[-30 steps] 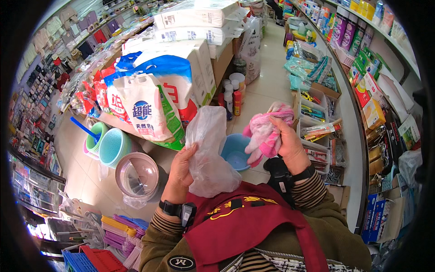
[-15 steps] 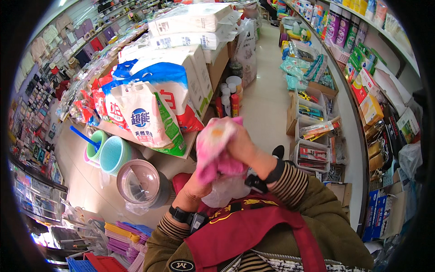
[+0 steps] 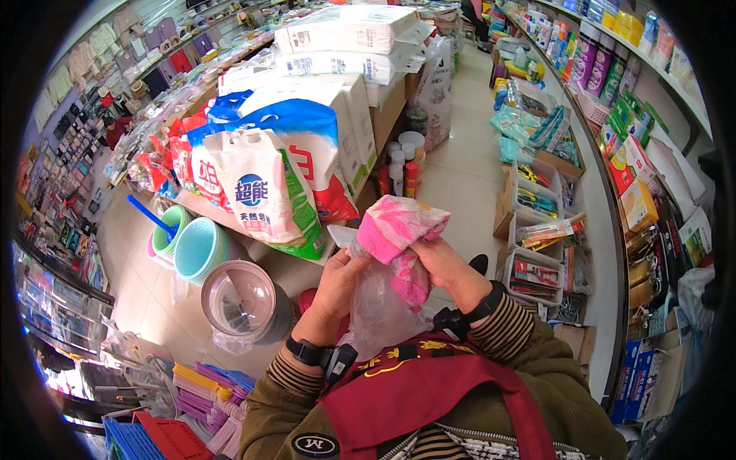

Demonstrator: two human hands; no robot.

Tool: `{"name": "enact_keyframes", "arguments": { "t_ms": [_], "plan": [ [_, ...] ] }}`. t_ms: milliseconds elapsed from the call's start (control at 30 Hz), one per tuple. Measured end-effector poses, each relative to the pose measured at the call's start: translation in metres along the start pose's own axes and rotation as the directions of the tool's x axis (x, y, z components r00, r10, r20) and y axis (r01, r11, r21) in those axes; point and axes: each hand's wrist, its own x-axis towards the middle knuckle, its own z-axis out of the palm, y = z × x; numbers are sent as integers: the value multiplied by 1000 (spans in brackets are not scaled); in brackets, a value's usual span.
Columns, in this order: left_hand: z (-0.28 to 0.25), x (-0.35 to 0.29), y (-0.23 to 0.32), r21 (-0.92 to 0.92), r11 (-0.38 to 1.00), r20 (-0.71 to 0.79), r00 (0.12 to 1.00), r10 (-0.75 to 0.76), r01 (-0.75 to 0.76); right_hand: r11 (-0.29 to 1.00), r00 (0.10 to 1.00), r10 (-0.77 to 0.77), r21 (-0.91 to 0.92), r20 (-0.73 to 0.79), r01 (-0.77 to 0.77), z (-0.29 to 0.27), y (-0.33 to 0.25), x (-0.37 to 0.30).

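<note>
In front of my chest, my right hand [image 3: 451,270] grips a fuzzy pink-and-white cloth [image 3: 400,224]. Part of it is folded over on top, and a narrower end hangs down. My left hand [image 3: 337,282] pinches the upper edge of a clear plastic bag [image 3: 377,303], just left of the cloth. The bag droops towards the dark red apron [image 3: 437,383] I wear. The cloth overlaps the bag's right side, and I cannot tell whether any of it lies inside.
Laundry bags [image 3: 264,192] and white paper packs [image 3: 337,38] crowd a low stand ahead. To its left stand stacked turquoise baskets [image 3: 201,249] and a round pinkish bin [image 3: 239,299]. Boxes of small tools [image 3: 537,272] line the floor at right, beneath a stocked shelf.
The cloth, earlier bunched and blurred between both hands, now sits in the right hand. My left hand has come away from it and holds the bag up. The view has shifted slightly.
</note>
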Motion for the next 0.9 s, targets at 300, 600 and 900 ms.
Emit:
{"name": "enact_keyframes", "arguments": {
  "t_ms": [300,600,900],
  "plan": [
    [5,3,5,-95,981,39,984,175,-171,914,963,-269,-322,-27,246,20,-30,-29],
    [22,-5,-23,623,677,384,908,171,-391,146,782,-553,-890,288,431,37,3,19],
    [-1,1,-11,8,1000,128,991,-31,30,765,941,-339,-587,-15,266,14,-30,-3]
  ]
}}
